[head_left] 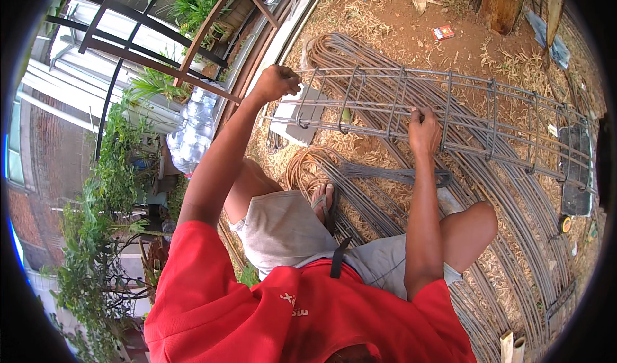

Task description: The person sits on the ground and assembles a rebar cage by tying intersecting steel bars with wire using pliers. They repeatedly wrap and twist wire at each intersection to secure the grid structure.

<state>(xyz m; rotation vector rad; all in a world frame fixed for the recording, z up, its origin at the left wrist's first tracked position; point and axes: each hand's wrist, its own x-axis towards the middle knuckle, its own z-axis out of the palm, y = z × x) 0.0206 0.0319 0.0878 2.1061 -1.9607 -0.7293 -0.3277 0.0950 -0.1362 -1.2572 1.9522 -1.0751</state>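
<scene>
A long steel rebar cage (479, 112), straight bars joined by several square stirrups, stretches from the centre to the far right. My left hand (279, 83) is at its left end, fingers curled at the tip of the upper bar. Partway along, my right hand (425, 131) is closed on one of the cage's bars, knuckles up. A pale flat block (299, 120) lies under the cage's left end, and a dark block (574, 170) sits under the right end. Beneath the cage runs a large bundle of bent rebar (379, 80).
A coil of rusty wire (302, 170) and a bunch of thin grey tie wire (392, 172) lie by my sandalled foot (324, 202). A yellow tape measure (565, 224) is at far right. Bagged plastic bottles (196, 128) and a metal frame (154, 67) stand left.
</scene>
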